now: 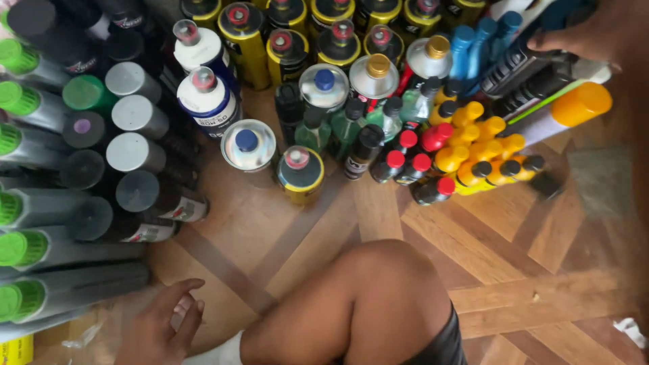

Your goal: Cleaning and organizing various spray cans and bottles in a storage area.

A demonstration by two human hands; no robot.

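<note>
Right hand [591, 34] grasping bundle of cans [534, 67], orange-capped can [561, 111] among them. Left hand [162, 324] loosely curled, released, near five green-capped cans [20, 250]. Knee [385, 270] below cluster.

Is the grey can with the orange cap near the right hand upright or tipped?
Tipped: the grey can with the orange cap lies slanted across yellow-capped bottles, beneath the right hand.

Green caps [15, 56], yellow bottles [473, 138] with red caps [436, 137], brown parquet floor [514, 257].
</note>
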